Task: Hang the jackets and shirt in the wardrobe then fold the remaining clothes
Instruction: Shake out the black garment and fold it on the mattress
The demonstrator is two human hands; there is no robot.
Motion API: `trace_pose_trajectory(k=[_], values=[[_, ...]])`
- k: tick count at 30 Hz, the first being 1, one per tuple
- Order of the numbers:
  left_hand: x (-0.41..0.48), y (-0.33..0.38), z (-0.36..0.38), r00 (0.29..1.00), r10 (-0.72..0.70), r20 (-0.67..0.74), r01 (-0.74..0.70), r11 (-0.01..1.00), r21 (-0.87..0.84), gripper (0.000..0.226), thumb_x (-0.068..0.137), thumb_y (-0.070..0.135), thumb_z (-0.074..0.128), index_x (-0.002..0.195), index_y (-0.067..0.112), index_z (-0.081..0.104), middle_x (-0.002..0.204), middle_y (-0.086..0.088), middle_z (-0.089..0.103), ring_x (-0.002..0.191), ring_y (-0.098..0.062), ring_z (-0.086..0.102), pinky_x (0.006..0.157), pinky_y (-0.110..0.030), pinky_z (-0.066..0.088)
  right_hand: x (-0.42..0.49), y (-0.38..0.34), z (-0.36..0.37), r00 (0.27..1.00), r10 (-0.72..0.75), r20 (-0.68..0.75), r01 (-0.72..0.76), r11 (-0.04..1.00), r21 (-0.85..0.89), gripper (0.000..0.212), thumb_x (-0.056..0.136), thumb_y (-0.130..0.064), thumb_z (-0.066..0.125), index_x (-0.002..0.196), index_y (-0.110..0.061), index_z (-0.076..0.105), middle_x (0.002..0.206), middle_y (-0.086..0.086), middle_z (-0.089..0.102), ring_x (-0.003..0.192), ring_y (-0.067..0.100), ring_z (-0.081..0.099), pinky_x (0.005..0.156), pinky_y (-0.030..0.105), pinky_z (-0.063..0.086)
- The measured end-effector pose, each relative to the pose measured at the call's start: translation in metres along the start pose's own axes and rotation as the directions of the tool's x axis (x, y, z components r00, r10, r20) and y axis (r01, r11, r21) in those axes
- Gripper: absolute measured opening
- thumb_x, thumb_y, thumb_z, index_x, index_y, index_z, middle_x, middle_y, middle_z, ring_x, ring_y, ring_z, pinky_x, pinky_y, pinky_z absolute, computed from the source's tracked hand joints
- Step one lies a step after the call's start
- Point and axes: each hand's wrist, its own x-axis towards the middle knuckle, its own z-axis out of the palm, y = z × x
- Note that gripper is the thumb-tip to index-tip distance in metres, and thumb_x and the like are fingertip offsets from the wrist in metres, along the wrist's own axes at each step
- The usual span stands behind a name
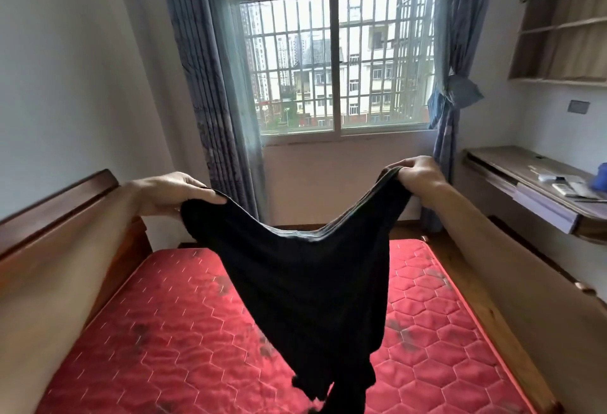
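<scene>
both hands are closed on the top edge of a black garment (305,282), one at each end. the left hand (174,195) pinches its corner, thumb lying along the top of the cloth and fingers tucked behind. the right hand (418,173) has its fingers curled over a bunched bit of the same edge.

between the two hands the edge sags in a shallow curve. below them the cloth hangs free and narrows to a dangling end, either just above the red mattress (157,331) or brushing it; i cannot tell which. i can't say for certain what kind of garment it is, though the banded edge looks like a waistband.

held up and spread like this, the piece hangs under its own weight and shows its shape. i judge that to be the lead-in to folding it, with the mattress under the hands as the flat surface. beyond the hands is a barred window (335,68), and out past the right hand, a desk (512,167).
</scene>
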Motion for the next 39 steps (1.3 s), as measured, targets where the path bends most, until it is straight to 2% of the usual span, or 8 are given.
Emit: trace_pose_trajectory(k=[4,8,13,18,23,29,34,39], values=[[0.015,0.01,0.027,0.989,-0.014,-0.148,0.069,0.926,0.371,0.054,0.068,0.062,0.08,0.094,0.015,0.074,0.088,-0.004,0.075,0.089,-0.023,0.072,0.071,-0.03,0.057,-0.018,-0.034,0.013,0.994,-0.103,0.047,0.102,0.995,0.007,0.027,0.087,-0.001,0.053,0.091,-0.016,0.075,0.084,0.0,0.069,0.084,0.015,0.064,0.061,0.015,0.052],[0.027,0.055,0.102,0.967,0.253,-0.003,-0.247,0.947,0.207,0.09,0.05,0.089,0.068,0.123,0.038,0.057,0.099,0.013,0.073,0.094,-0.007,0.069,0.089,-0.033,0.056,-0.036,-0.062,0.038,0.929,-0.33,0.166,0.357,0.918,-0.171,0.037,0.077,0.007,0.052,0.094,-0.015,0.078,0.086,-0.002,0.068,0.083,0.01,0.059,0.055,0.009,0.04],[0.059,0.093,0.163,0.824,0.558,-0.1,-0.499,0.798,0.339,0.057,0.072,0.071,0.06,0.089,0.018,0.074,0.078,0.001,0.074,0.072,-0.017,0.07,0.072,-0.038,0.057,-0.053,-0.063,0.043,0.853,-0.469,0.228,0.52,0.8,-0.3,0.045,0.07,0.008,0.051,0.096,-0.019,0.076,0.093,0.003,0.073,0.085,0.017,0.064,0.069,0.025,0.054],[0.084,0.091,0.132,0.716,0.62,-0.322,-0.433,0.755,0.492,0.013,0.088,0.017,0.067,0.081,0.008,0.063,0.078,-0.011,0.07,0.077,-0.03,0.065,0.075,-0.04,0.052,-0.047,-0.026,0.002,0.793,-0.47,0.387,0.609,0.584,-0.537,0.031,0.072,-0.031,0.084,0.097,-0.018,0.071,0.093,0.001,0.063,0.084,0.021,0.06,0.077,0.035,0.051],[0.088,0.09,0.097,0.606,0.654,-0.453,-0.383,0.739,0.553,0.01,0.082,0.004,0.067,0.08,0.0,0.059,0.077,-0.017,0.064,0.075,-0.034,0.06,0.07,-0.04,0.048,-0.041,0.028,-0.016,0.897,-0.315,0.31,0.43,0.462,-0.776,0.022,0.082,-0.008,0.06,0.103,-0.013,0.063,0.106,0.008,0.062,0.1,0.035,0.064,0.08,0.042,0.053],[0.072,0.017,0.027,0.577,0.429,-0.695,-0.061,0.871,0.487,0.007,0.075,-0.006,0.063,0.074,-0.004,0.057,0.073,-0.029,0.061,0.073,-0.045,0.061,0.066,-0.048,0.049,-0.024,0.07,-0.082,0.996,-0.076,-0.05,-0.002,0.529,-0.849,0.017,0.079,-0.008,0.059,0.079,-0.024,0.067,0.102,0.01,0.07,0.1,0.034,0.066,0.08,0.035,0.05],[0.059,-0.005,0.01,0.601,0.189,-0.777,-0.091,0.981,0.169,0.02,0.078,-0.011,0.06,0.095,0.0,0.062,0.089,-0.018,0.069,0.081,-0.034,0.065,0.077,-0.041,0.056,-0.008,0.068,-0.08,0.982,-0.105,-0.158,-0.044,0.681,-0.731,0.015,0.076,-0.013,0.062,0.076,-0.024,0.072,0.096,0.015,0.07,0.098,0.037,0.064,0.079,0.034,0.049],[0.053,-0.009,0.012,0.793,-0.366,-0.487,0.156,0.895,-0.419,0.02,0.096,0.002,0.033,0.089,-0.004,0.052,0.084,-0.027,0.062,0.066,-0.035,0.063,0.051,-0.054,0.055,0.006,0.053,-0.058,0.969,-0.128,-0.213,-0.031,0.788,-0.616,0.018,0.077,-0.009,0.061,0.086,-0.012,0.076,0.094,0.022,0.072,0.094,0.041,0.067,0.08,0.039,0.053]])
